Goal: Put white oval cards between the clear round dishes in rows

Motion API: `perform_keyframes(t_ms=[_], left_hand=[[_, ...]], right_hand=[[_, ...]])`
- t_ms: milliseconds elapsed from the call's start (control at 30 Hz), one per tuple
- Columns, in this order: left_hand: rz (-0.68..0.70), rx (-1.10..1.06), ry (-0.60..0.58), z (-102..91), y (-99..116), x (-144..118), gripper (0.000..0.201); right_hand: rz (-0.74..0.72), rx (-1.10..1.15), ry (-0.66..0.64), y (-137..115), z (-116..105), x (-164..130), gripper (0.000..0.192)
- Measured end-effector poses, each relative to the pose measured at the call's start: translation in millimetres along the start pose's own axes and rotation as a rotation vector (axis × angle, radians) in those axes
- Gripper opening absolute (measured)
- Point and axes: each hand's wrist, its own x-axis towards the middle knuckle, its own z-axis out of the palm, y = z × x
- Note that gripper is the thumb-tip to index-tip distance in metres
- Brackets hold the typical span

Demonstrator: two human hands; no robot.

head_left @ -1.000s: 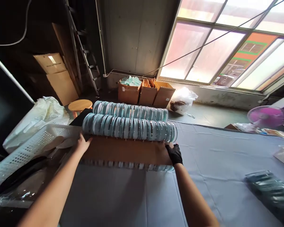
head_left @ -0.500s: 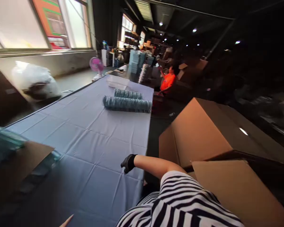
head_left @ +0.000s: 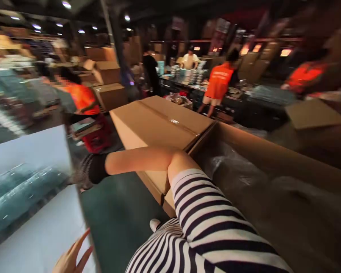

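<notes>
My right hand point(head_left: 86, 172), in a dark knitted glove, reaches out at the left, by the near end of a long row of clear bluish items point(head_left: 31, 195) lying on the table. Motion smears its fingers, so whether it touches or grips the row is unclear. A second, similar row point(head_left: 10, 176) lies just behind. My bare left hand point(head_left: 74, 254) is at the bottom edge over the pale tabletop point(head_left: 49, 223), fingers apart and nothing in them.
A large closed cardboard box point(head_left: 156, 121) stands under my right forearm. Beside it, an open carton point(head_left: 261, 148) has clear plastic film point(head_left: 233, 163) inside. A person in orange point(head_left: 83, 98) sits beyond the table near a red crate point(head_left: 96, 134). Another orange-shirted person point(head_left: 219, 81) stands farther back.
The view has swung right and come nearer the rows. My right hand has gone from the bare tabletop to the row's end. More of my left hand shows.
</notes>
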Motion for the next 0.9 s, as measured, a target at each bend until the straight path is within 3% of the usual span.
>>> perform_keyframes(t_ms=[100,200,267,367,433,533,633,700,800,900], left_hand=[[0.353,-0.026,0.018,-0.6,77.1,127.9,0.047],[0.764,-0.092,0.036,5.6,162.6,203.9,0.045],[0.982,-0.135,0.03,12.2,212.1,229.5,0.045],[1.223,-0.152,-0.025,27.8,271.1,241.7,0.045],[1.358,-0.108,-0.105,40.7,300.5,238.5,0.046],[1.471,-0.034,-0.214,58.8,328.7,227.1,0.052],[1.464,-0.054,-0.22,70.8,336.9,216.0,0.05],[1.428,-0.086,-0.182,75.1,333.6,209.2,0.044],[1.386,-0.111,-0.151,77.1,324.3,199.6,0.038],[1.376,-0.122,-0.151,74.5,321.0,195.2,0.035]], right_hand=[[0.172,0.034,0.238,39.8,8.1,-74.5,0.045],[0.394,0.046,0.35,52.6,33.9,-146.3,0.045],[0.53,0.069,0.327,51.7,58.3,-199.4,0.05],[0.778,0.159,0.297,29.7,99.9,-294.2,0.056],[1.154,0.354,0.258,-3.2,127.3,-359.0,0.068],[1.709,0.603,0.258,-72.8,164.8,-434.0,0.059],[2.154,0.734,0.218,-144.4,196.0,-470.5,0.033],[2.299,0.881,0.111,-182.8,210.5,-479.1,0.024],[2.384,1.006,0.003,-222.0,221.0,-484.1,0.02],[2.53,0.935,0.052,-248.6,222.9,-489.3,0.02]])
